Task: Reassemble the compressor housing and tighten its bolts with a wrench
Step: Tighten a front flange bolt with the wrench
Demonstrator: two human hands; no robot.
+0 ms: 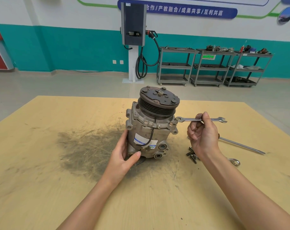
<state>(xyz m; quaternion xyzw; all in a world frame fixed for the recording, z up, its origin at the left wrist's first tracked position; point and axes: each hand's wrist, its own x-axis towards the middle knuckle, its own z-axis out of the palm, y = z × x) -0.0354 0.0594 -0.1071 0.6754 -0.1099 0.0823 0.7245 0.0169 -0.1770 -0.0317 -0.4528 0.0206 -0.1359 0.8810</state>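
A broad tan wooden bench (pixel 41 163) fills the lower view, its surface scratched and marked by a dark greasy smear (pixel 89 146) left of centre. Standing upright near the middle of the bench, toward its far edge, is the grey cast-metal compressor (pixel 149 136), a ribbed black pulley with a dark clutch plate (pixel 159 100) on top and a blue-and-white label on its side; a thin black wire runs down its front. The left hand (pixel 124 155) holds the lower left side of the compressor body, fingers wrapped behind it and thumb pressed across the front near the base. The right hand (pixel 202 131), fingers curled, pinches the shank of a slim silver double open-end wrench (pixel 190 120), which lies level with its left jaw set on a bolt head (pixel 176 120) at the right rim of the housing flange (its other end points toward the right edge of the bench). Behind that wrist, a long thin steel rod (pixel 242 145) lies flat on the bench, angled toward the right edge. Nearer the front edge, the ring end of another silver wrench (pixel 234 162) shows beside the forearm. Just left of the right wrist lies a small cluster of dark loose bolts (pixel 191 155), close to the compressor's base but apart from it.
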